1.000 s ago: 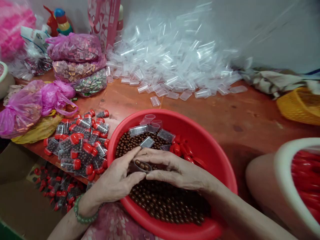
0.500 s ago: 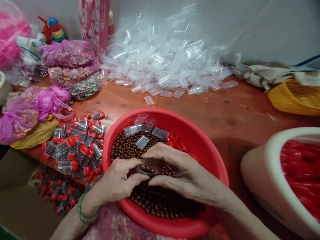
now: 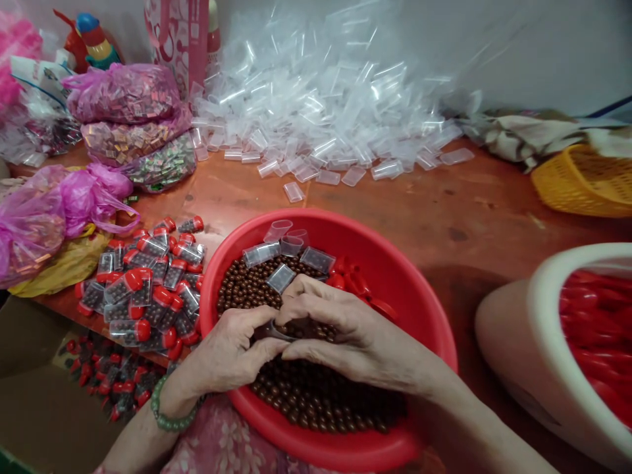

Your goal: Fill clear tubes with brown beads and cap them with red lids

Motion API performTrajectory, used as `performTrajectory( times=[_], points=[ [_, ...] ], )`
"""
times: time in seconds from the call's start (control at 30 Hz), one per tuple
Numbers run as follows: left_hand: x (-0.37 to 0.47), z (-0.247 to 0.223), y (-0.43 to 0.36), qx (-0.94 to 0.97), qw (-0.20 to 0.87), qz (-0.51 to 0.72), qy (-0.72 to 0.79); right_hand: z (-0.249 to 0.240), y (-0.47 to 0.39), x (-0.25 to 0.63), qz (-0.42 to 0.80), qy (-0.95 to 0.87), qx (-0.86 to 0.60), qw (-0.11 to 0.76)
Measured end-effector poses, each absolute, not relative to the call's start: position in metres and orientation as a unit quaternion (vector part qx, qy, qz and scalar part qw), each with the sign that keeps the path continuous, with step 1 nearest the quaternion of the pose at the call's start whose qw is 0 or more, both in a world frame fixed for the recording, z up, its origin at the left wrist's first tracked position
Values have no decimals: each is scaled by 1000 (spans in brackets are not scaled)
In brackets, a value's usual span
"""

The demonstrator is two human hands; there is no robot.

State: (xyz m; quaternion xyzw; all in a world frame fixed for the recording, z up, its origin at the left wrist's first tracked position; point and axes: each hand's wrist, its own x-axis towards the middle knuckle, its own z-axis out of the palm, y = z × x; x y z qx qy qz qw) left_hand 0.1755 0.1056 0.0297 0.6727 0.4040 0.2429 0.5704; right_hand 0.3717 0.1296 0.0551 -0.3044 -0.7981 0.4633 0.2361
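A red basin (image 3: 434, 316) holds many brown balls (image 3: 316, 388), several clear cases (image 3: 316, 260) and some red caps (image 3: 351, 280). Over the balls, my left hand (image 3: 237, 349) pinches a clear case (image 3: 277, 331) between thumb and fingers. My right hand (image 3: 340, 329) is curved against the open end of that same case, its thumb below and fingers above; what its fingertips hold, if anything, is hidden. Left of the basin lies a pile of filled cases with red caps (image 3: 148, 283).
Behind is a heap of clear cases (image 3: 320, 125). Pink bags (image 3: 123, 95) stand at the back left, a cardboard box (image 3: 29, 368) below. On the right are a white bucket (image 3: 508, 329) with red caps and a yellow basket (image 3: 577, 184).
My right hand has moved left, onto the mouth of the case, covering the balls that showed in it. The view has shifted slightly.
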Motion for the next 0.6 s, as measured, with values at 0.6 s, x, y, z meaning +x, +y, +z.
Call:
performTrajectory(
  times=[0.6],
  points=[
    [174,29,110,676,585,248,373,52,124,369,441,-814,-337,173]
  ],
)
